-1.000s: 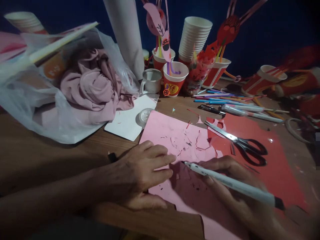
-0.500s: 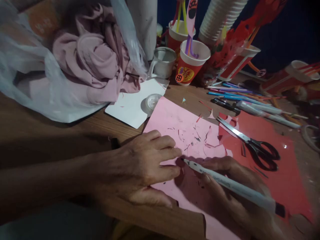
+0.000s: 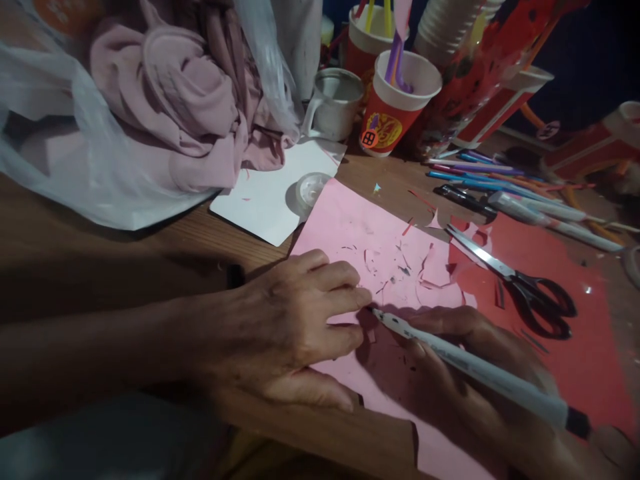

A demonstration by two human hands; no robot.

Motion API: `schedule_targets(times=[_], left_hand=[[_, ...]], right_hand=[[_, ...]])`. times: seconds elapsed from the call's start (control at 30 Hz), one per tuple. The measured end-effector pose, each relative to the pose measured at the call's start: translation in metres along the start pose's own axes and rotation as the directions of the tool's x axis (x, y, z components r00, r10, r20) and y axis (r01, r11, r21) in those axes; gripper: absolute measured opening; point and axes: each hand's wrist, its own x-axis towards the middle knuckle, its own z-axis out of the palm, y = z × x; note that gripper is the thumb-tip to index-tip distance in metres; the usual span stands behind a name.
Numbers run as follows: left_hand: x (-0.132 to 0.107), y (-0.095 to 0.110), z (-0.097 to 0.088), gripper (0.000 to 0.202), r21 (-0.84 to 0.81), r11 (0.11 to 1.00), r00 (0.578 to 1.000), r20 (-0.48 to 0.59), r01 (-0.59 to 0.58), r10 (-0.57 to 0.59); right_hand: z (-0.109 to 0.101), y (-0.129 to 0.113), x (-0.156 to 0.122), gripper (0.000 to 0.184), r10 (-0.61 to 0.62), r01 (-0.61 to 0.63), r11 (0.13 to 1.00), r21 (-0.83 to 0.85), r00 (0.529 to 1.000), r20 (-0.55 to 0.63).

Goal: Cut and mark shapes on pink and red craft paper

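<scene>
My left hand lies palm down on a sheet of pink paper, its fingers spread and pressing on it. In my right hand is a white marker with a dark end, held like a pen. Its tip meets the paper area right beside my left fingertips. Small pink and dark paper scraps are strewn over the pink sheet. Whatever lies directly beneath my left fingers is hidden.
Scissors with black handles rest on red paper at right. Behind them are several pens and red-and-white paper cups. A tape roll sits on a white card, near a mug and a plastic bag holding pink cloth.
The whole view has shifted a little, so things appear slightly farther right and higher. My left hand stays on the paper, and the marker tip stays close by its fingers.
</scene>
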Motion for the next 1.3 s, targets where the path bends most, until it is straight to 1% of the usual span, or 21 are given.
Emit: schedule_targets(times=[0.07,0.17,0.4,0.53,0.63,0.73,0.87,0.97,1.07,1.17,1.3], left_hand=[[0.0,0.0,0.0,0.045,-0.004,1.0,1.0,0.022,0.008,-0.008],[-0.001,0.0,0.0,0.046,0.001,1.0,1.0,0.013,0.006,-0.006],[-0.002,0.001,0.0,0.04,-0.01,1.0,0.999,0.035,0.011,-0.011],[-0.002,0.001,0.002,0.037,0.004,1.0,1.0,0.007,0.011,-0.011],[-0.002,0.0,0.003,0.037,0.0,1.0,1.0,0.008,0.015,-0.015],[-0.002,0.0,0.005,0.039,-0.008,1.0,1.0,0.004,0.009,-0.009],[-0.002,0.0,0.005,0.04,-0.009,1.0,0.999,-0.038,0.011,-0.011],[-0.002,0.0,0.004,0.041,-0.01,1.0,1.0,-0.02,0.009,-0.009],[-0.002,0.0,0.003,0.041,-0.009,1.0,1.0,-0.019,0.005,-0.005],[-0.002,-0.001,0.003,0.039,-0.01,1.0,1.0,-0.03,-0.001,0.0],[-0.002,0.0,0.003,0.041,-0.017,1.0,1.0,-0.023,0.007,-0.007]], right_hand=[[-0.001,-0.001,0.001,0.003,0.012,-0.012,1.0,-0.004,1.0,0.015],[-0.001,-0.002,0.0,0.005,0.007,-0.006,1.0,-0.012,0.999,0.035],[0.001,0.004,-0.002,0.007,-0.066,0.067,0.996,-0.062,0.998,0.015],[0.0,0.003,-0.002,0.009,-0.061,0.062,0.998,-0.026,0.998,0.035],[-0.003,0.002,-0.002,0.011,-0.065,0.065,0.998,0.007,0.995,0.08],[-0.004,0.002,-0.002,0.007,-0.092,0.091,0.996,0.016,0.991,0.099],[-0.005,0.001,-0.002,0.004,-0.1,0.097,0.995,0.032,0.988,0.12],[-0.006,0.0,-0.001,0.007,-0.11,0.103,0.993,0.057,0.984,0.143],[-0.008,-0.001,-0.003,0.007,-0.115,0.11,0.993,0.043,0.983,0.14],[-0.008,-0.004,-0.005,0.006,-0.073,0.073,0.997,0.006,0.989,0.132],[-0.011,-0.01,-0.007,0.005,0.029,-0.028,1.0,-0.011,0.984,0.176]])
